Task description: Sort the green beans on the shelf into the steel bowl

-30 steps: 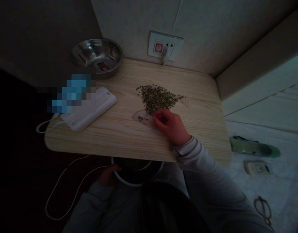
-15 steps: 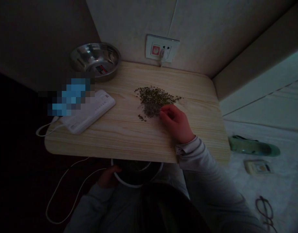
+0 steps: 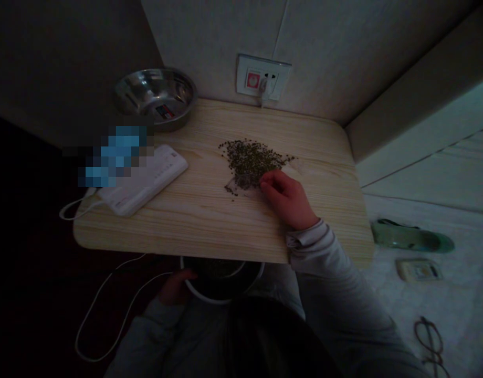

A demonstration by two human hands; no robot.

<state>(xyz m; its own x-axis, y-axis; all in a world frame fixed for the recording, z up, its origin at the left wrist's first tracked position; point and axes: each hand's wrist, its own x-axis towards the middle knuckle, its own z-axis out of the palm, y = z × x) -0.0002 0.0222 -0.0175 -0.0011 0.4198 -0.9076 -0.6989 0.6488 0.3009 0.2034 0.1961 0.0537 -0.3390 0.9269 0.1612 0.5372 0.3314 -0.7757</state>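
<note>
Small dark green grains (image 3: 251,156) lie spread on the light wooden table (image 3: 178,220). My right hand (image 3: 286,197) rests at their lower right side, fingers curled and pinched together at the edge of a greyish, see-through patch over the grains. What the fingertips hold is too small to make out. Below the table's front edge, my left hand (image 3: 177,286) grips the left rim of a round bowl (image 3: 221,300) with a pale rim and dark inside. The table hides the bowl's far part.
A steel bowl (image 3: 155,97) stands at the back left. Nearer are a white power strip (image 3: 143,181) with a cable and a blurred-out blue object (image 3: 115,155). A wall socket (image 3: 263,79) is behind. At the right lie a green case (image 3: 410,236) and a small box (image 3: 418,270).
The greyish patch has shifted and spread slightly at the lower edge of the grains. My right hand has barely moved. My left hand stays on the bowl.
</note>
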